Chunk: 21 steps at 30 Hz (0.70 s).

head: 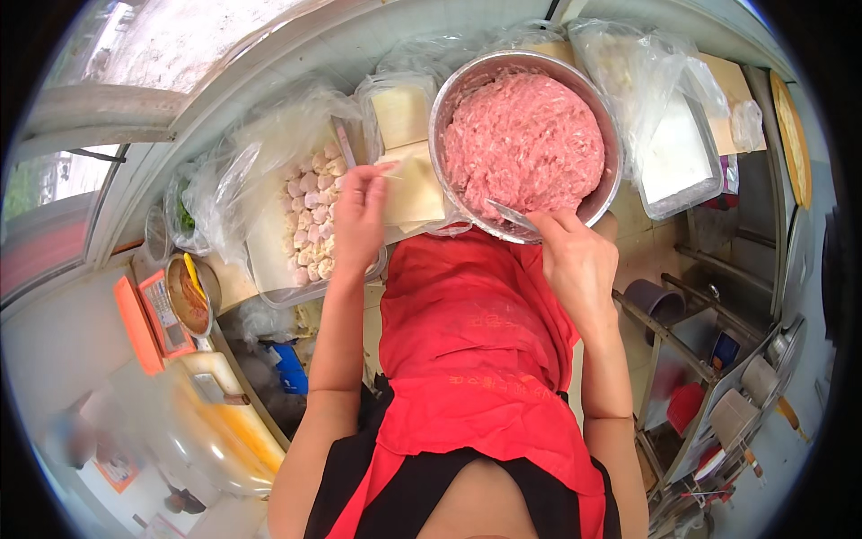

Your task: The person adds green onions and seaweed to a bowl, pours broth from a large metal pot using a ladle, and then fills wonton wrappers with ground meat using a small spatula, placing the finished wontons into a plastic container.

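Note:
My right hand (578,261) is closed around a flat metal spatula or knife (513,215), its blade touching the near edge of pink minced meat (525,141) in a big metal bowl (609,185). Left of the bowl, my left hand (361,209) pinches a thin dough wrapper (397,166) at its fingertips, over a stack of square wrappers (412,192). Beyond that stack lies a second pile of wrappers (401,111). To the left, rows of filled dumplings (313,215) sit in a tray (273,293), partly covered by clear plastic.
Plastic sheeting (269,148) lies along the wall behind the dumplings. A pan (192,296) with a yellow-handled utensil stands at left, beside an orange scale (161,313). At right are a plastic-covered white tray (677,155), a metal rack (700,269) and a dark bucket (653,300).

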Available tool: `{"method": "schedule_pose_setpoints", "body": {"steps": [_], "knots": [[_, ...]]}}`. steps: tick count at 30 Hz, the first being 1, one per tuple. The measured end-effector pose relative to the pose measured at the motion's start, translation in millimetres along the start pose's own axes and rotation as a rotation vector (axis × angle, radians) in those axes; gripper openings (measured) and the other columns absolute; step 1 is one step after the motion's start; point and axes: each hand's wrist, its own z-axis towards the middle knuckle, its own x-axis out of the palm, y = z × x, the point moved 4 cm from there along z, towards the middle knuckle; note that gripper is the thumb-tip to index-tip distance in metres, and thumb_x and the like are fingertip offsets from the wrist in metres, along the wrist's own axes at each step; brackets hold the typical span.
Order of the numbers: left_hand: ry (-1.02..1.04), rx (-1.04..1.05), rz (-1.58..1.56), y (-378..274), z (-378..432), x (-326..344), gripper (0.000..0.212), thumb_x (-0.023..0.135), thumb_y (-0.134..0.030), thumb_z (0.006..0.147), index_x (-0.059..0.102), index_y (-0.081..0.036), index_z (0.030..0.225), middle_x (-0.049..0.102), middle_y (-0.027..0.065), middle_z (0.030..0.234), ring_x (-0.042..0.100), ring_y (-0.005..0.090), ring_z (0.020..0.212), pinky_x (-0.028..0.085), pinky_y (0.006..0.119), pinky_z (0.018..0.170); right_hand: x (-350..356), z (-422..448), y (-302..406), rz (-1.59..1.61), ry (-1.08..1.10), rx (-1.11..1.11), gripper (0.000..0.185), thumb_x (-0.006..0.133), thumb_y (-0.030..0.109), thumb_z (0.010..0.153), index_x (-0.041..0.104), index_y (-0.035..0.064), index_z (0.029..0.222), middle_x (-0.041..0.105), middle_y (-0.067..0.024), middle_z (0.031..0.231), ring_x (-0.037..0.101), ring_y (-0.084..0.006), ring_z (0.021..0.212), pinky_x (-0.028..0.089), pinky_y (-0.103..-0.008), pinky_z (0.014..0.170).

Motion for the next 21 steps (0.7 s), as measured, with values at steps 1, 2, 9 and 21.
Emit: {"method": "schedule_pose_setpoints", "body": {"steps": [1,2,9,21], "knots": [[-0.038,-0.111,-0.190,9.2,0.3,-10.3,0.015,0.054,-0.010,0.097,0.055,-0.005,0.111,0.065,0.0057,0.106,0.060,0.0173,0.098,0.049,0.031,0.087,0.2,-0.6,-2.2,0.080,-0.008,0.020,0.022,0.060,0.002,0.078,0.070,0.0113,0.095,0.065,-0.0049,0.086,0.065,-0.0261,0.070,0.050,-0.0356,0.059],[-0.013,-0.134,-0.453,17.8,1.9,-18.4,0.027,0.048,-0.017,0.100,0.049,-0.006,0.124,0.060,0.0092,0.123,0.057,0.0236,0.112,0.046,0.038,0.098,0.2,-1.5,-5.1,0.160,-0.016,0.041,0.022,0.060,0.002,0.077,0.070,0.0112,0.095,0.065,-0.0049,0.085,0.064,-0.0262,0.069,0.051,-0.0356,0.059],[0.154,-0.218,-1.364,-14.3,-4.1,-17.5,0.045,0.040,-0.029,0.102,0.041,-0.003,0.139,0.044,0.0131,0.144,0.042,0.0311,0.133,0.029,0.052,0.113,5.4,6.4,-1.2,0.023,-0.043,0.019,0.019,0.059,0.004,0.081,0.070,0.0104,0.095,0.066,-0.0059,0.088,0.064,-0.0284,0.071,0.050,-0.0370,0.060],[0.114,-0.389,-1.164,-27.4,-33.8,42.6,0.050,0.036,-0.036,0.103,0.039,-0.002,0.139,0.048,0.0151,0.139,0.045,0.0316,0.130,0.031,0.049,0.112,8.5,-7.5,-13.2,1.027,0.011,0.345,0.017,0.058,0.001,0.090,0.068,0.0020,0.105,0.064,-0.0110,0.081,0.062,-0.0195,0.077,0.047,-0.0279,0.071]]}}
